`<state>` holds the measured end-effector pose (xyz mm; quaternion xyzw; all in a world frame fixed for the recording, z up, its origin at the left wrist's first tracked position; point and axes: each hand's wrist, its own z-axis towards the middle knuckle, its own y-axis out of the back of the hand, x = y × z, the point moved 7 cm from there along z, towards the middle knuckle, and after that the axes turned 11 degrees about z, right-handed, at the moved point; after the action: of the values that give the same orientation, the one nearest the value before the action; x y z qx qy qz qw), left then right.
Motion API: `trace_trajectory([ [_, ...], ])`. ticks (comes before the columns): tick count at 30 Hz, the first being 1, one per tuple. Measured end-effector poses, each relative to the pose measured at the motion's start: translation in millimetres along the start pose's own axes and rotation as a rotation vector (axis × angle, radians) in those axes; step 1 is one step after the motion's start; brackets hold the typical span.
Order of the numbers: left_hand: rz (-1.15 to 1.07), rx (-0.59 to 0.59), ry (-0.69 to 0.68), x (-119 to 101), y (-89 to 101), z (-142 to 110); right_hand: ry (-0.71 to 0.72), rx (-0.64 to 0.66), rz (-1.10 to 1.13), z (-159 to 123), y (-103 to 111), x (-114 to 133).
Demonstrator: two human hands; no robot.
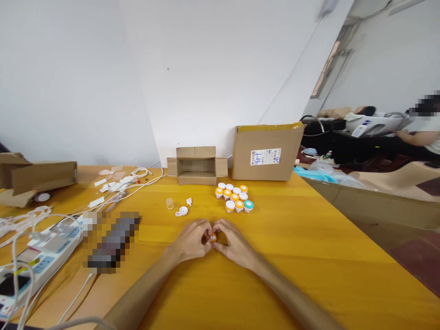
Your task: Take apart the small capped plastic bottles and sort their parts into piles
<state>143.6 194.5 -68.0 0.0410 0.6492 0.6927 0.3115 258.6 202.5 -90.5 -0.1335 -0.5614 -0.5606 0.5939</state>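
Near the middle of the table (292,266), my left hand (194,239) and my right hand (233,243) meet with bent fingers around a small orange and white round piece (213,238). Both hands pinch it at the fingertips, and the fingers cover part of it. Beyond my right hand stands a cluster of small round jars (234,197) with white, orange and teal lids. Farther off from my left hand lie a clear cup (169,203), a white round cap (183,211) and a small white speckled piece (189,201).
An open cardboard box (196,180) and a taped carton (266,158) stand against the wall. At left are power strips (44,266) with tangled cables, a blurred dark device (115,240) and another cardboard box (44,178). Another person (424,137) is at far right.
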Motion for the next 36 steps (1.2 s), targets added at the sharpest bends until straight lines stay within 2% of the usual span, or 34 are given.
trace_trajectory([
  [18, -0.025, -0.017, -0.058, 0.9, -0.9, -0.7, -0.023, 0.008, 0.013, 0.0, -1.0, -0.7],
  [36, 0.109, 0.017, -0.083, -6.0, 4.0, -1.8, -0.003, 0.003, 0.002, 0.4, -2.0, -1.9],
])
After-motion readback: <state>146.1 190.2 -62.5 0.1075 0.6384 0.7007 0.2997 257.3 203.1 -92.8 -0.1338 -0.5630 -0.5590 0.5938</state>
